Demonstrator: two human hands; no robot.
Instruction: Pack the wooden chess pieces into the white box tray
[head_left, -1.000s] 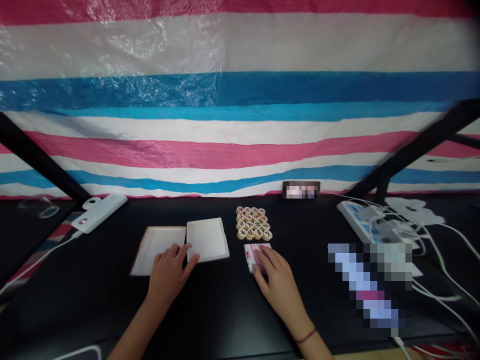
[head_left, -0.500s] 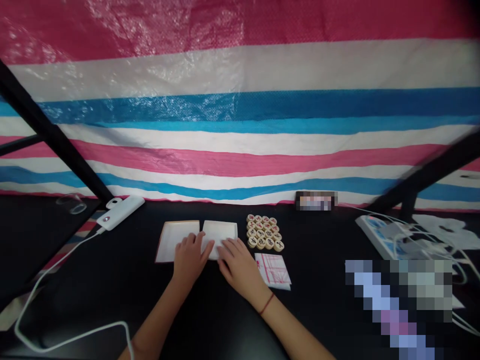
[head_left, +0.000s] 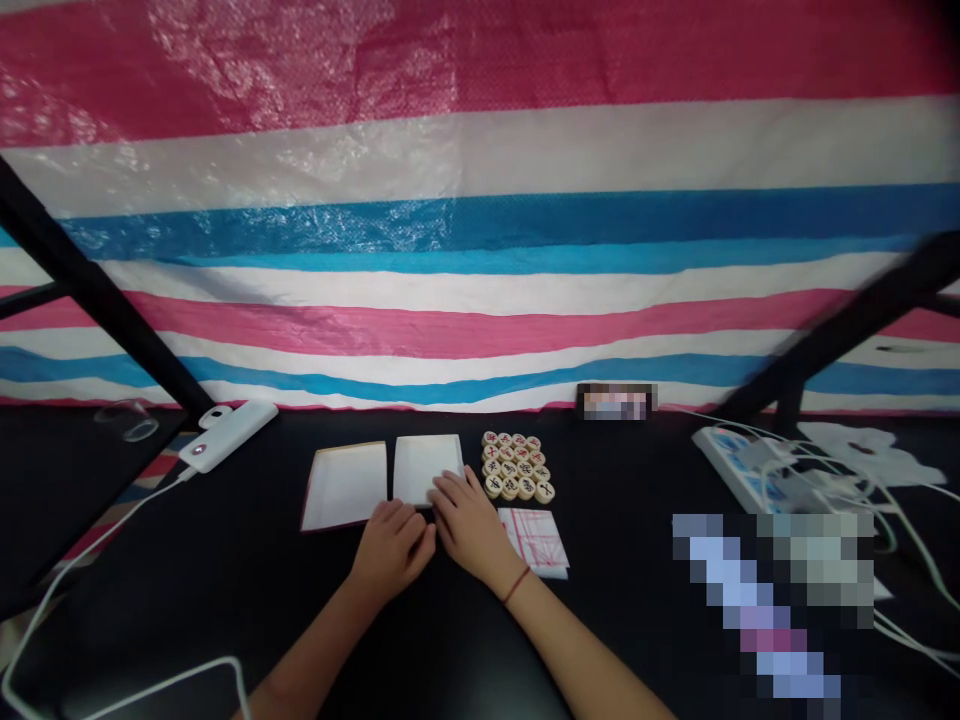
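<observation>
Both hands meet at the near edge of the white box half point(head_left: 424, 462) beside the chess pieces point(head_left: 516, 468), mid-worktop point(head_left: 225, 560).
The right hand point(head_left: 471, 522) lays its fingers flat and close together on it; the left hand point(head_left: 394, 545) is curled, its grip unclear. Even pressure should keep it from sliding.

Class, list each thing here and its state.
Box: open, halves side by side.
Chess pieces: out, packed in a block.
Paper: folded, flat.
Power bank: cable plugged in.
Power strip: plugs in.
Right hand: open, on right half.
Left hand: curled, at box edge.
</observation>
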